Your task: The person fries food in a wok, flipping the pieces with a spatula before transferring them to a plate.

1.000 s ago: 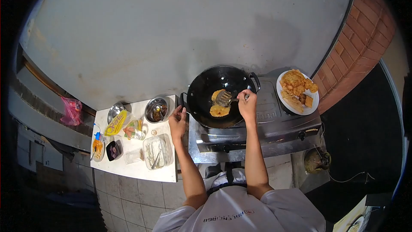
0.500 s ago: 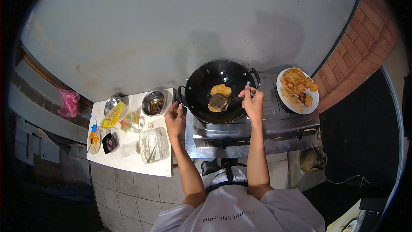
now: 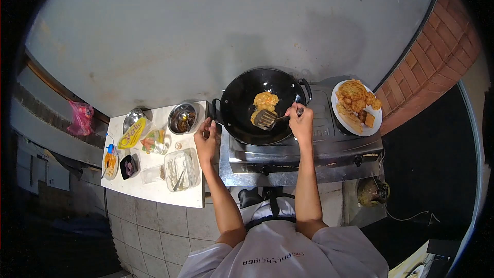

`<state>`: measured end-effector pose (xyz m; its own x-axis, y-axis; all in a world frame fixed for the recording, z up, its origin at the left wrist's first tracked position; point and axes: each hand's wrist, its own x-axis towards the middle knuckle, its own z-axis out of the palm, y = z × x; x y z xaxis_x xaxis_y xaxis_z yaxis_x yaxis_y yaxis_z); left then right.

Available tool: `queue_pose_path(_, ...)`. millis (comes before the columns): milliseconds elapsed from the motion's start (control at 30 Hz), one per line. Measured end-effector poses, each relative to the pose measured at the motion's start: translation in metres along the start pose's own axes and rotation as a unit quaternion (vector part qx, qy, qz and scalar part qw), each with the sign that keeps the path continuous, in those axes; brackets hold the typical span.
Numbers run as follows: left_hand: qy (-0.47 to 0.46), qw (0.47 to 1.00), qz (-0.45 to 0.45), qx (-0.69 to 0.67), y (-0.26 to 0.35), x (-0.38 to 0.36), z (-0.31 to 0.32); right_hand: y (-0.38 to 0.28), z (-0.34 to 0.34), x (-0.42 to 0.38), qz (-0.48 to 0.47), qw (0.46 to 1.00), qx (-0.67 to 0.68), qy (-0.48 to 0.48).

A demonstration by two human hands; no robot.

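Note:
A black wok (image 3: 242, 85) sits on the stove with a yellow-orange egg-like piece of food (image 3: 266, 100) in it. My right hand (image 3: 300, 122) is closed around the handle of a slotted spatula (image 3: 266, 119), whose blade lies at the lower part of the food. Beside the wok's left handle (image 3: 215, 111), my left hand (image 3: 206, 141) has its fingers curled. Something small and dark shows between them, but I cannot make out what it is, nor whether the fingers touch the handle.
A white plate of fried food (image 3: 355, 108) stands on the stove (image 3: 309, 157) at right. On the white table (image 3: 149, 188) at left are metal bowls (image 3: 183, 118), a yellow packet (image 3: 132, 134), a clear container with a spoon (image 3: 181, 171) and a black dish (image 3: 129, 166).
The spatula blade has turned, so its slotted face now shows. More of the food is uncovered, and it looks bunched toward the upper side. My left hand stays beside the wok handle.

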<state>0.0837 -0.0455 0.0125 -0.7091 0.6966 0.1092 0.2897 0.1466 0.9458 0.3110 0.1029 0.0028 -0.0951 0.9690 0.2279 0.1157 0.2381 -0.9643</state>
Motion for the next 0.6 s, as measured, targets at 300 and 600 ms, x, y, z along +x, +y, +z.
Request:
queue_pose_path(300, 0.003, 1.000, -0.001, -0.008, 0.003, -0.001, -0.001, -0.016, -0.004, 0.002, 0.020, 0.998, 0.041, 0.045)
queue_pose_path(600, 0.013, 1.000, 0.017, -0.006, 0.001, -0.004, -0.001, 0.001, 0.010, 0.041, -0.020, 1.000, 0.013, 0.018)
